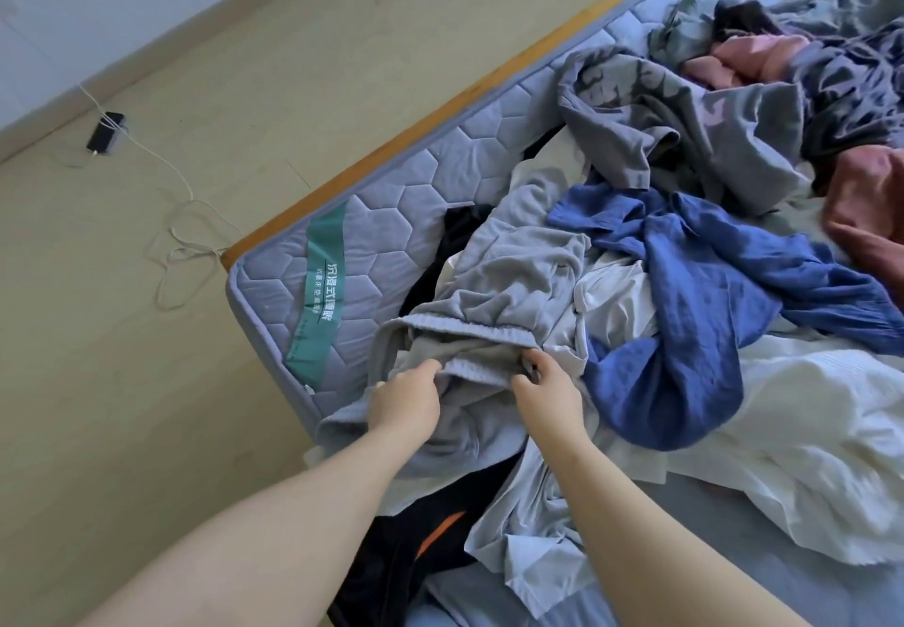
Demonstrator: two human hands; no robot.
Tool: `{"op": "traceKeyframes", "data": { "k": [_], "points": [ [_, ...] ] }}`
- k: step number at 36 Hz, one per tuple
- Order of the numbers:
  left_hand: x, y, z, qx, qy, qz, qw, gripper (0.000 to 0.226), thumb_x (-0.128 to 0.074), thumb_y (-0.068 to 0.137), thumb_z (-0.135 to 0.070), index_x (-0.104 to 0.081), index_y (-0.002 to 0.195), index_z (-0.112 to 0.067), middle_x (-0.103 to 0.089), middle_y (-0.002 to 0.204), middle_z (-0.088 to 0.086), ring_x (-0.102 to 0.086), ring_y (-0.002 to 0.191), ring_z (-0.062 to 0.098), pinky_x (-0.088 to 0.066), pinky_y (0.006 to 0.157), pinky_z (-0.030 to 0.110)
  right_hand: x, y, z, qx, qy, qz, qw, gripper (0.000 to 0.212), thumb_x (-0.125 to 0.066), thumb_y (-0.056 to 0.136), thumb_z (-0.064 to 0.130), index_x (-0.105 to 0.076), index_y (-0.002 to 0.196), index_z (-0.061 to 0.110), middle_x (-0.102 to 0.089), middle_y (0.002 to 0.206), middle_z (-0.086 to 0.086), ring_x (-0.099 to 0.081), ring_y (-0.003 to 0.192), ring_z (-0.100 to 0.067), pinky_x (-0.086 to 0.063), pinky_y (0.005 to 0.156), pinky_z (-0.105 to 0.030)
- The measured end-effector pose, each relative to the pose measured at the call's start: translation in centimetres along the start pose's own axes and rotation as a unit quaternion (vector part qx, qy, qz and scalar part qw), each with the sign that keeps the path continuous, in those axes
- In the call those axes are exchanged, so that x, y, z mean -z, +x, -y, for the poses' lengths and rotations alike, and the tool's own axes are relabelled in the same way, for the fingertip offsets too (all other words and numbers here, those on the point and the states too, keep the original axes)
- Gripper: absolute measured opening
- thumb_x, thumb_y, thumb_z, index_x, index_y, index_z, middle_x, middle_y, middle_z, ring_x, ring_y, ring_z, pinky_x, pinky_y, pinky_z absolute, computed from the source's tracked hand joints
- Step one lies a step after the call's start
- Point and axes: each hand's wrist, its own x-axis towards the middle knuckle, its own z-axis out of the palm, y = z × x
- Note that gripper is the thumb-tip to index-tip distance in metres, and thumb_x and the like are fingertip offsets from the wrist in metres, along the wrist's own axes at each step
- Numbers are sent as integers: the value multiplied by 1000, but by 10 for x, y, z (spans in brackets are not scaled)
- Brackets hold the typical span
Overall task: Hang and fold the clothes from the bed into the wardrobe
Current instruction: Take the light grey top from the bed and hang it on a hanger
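The left hand (pixel 406 401) and right hand (pixel 550 394) are close together. Each grip is clamped on the ribbed waistband of a grey garment (pixel 513 274), with the fingers curled into the fabric. The garment lies crumpled by the near-left corner of the bed (pixel 391 196), over a black garment (pixel 381 568) and beside a blue garment (pixel 685 333) and a white cloth (pixel 807 431). Bare mattress runs along the bed's left edge. Past it is open floor (pixel 146 357), where a small black device (pixel 105 132) lies on a cable.

Head-worn view, steeply down, near bed (pixel 391 215)
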Motion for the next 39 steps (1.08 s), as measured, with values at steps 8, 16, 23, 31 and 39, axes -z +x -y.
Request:
{"op": "traceKeyframes", "data": {
  "k": [8, 16, 23, 31, 39],
  "points": [
    [13, 11, -16, 90, -374, -90, 919, 30, -31, 101, -20, -54, 115, -8, -56, 110, 14, -47, 94, 24, -35, 79, 22, 15, -4, -9, -13, 45, -30, 998, 18, -47, 87, 14, -63, 93, 20, -62, 87, 3, -54, 83, -16, -39, 74, -25],
    [27, 15, -36, 106, -430, -185, 877, 19, -35, 99, -19, -51, 98, -10, -59, 113, 22, -53, 95, 33, -37, 76, 35, 25, 3, -36, -35, 22, -31, 999, 26, -47, 86, 11, -59, 109, 16, -60, 100, -2, -53, 79, -18, -40, 65, -25],
    [5, 3, -50, 74, -330, -70, 939, 46, -38, 95, -9, -35, 139, -19, -49, 133, 13, -47, 118, 31, -38, 92, 31, 12, 16, -61, -82, -127, 76, 986, 43, -47, 89, 23, -51, 131, 30, -29, 143, -9, -40, 125, -32, -39, 98, -33],
    [-6, 2, -41, 64, -292, -45, 953, 43, -43, 92, -7, -38, 134, -12, -51, 126, 15, -49, 113, 31, -39, 83, 29, 11, 14, -69, -67, -61, -12, 996, 43, -47, 86, 10, -54, 129, 11, -56, 131, -9, -51, 119, -28, -40, 98, -32],
    [-2, -31, -48, -63, -215, -293, 929, 47, -49, 82, 2, -51, 127, -13, -48, 132, 5, -41, 121, 23, -33, 97, 34, 48, -5, -53, -127, 322, -228, 910, 24, -48, 81, -2, -58, 71, 16, -54, 71, 2, -49, 73, -18, -40, 60, -24]
  ]
}}
